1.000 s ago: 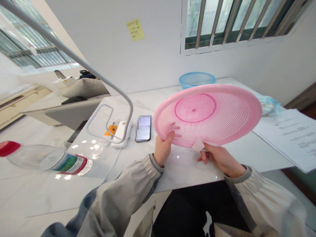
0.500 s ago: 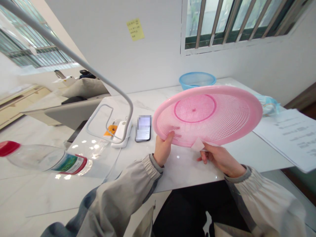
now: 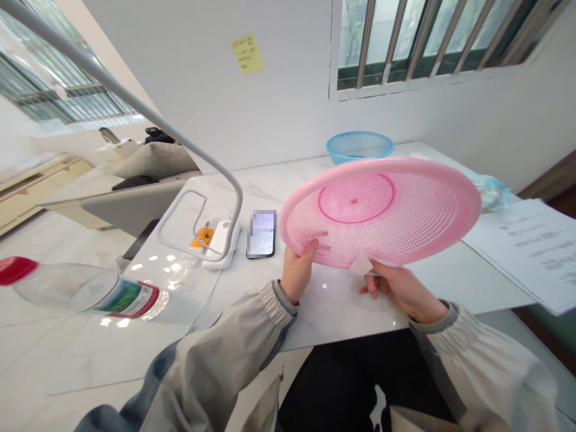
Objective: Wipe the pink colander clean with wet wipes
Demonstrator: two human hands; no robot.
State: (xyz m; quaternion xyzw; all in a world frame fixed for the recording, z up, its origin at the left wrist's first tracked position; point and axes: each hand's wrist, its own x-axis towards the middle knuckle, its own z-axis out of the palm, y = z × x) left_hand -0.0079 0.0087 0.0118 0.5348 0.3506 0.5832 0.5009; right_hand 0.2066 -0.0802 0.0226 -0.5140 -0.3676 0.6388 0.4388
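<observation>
A pink plastic colander [image 3: 423, 210] is held tilted above the table, its mesh inside facing me. My left hand [image 3: 298, 270] grips its near left rim, thumb inside and fingers behind the mesh. At the near rim, my right hand [image 3: 402, 288] pinches a small white tissue [image 3: 360, 264] against the pink edge. Part of that tissue lies over the rim; the rest is hidden by the fingers.
Behind the colander stands a blue basket [image 3: 360, 147]. A phone [image 3: 261, 234] and a white lamp base [image 3: 222, 243] lie to the left, near a large red-capped bottle [image 3: 90, 288]. Printed papers [image 3: 535, 252] lie at right. A white lamp arm [image 3: 180, 126] crosses the upper left.
The colander has tilted very slightly, its right side shifting a little to the right. Both hands keep their places on it.
</observation>
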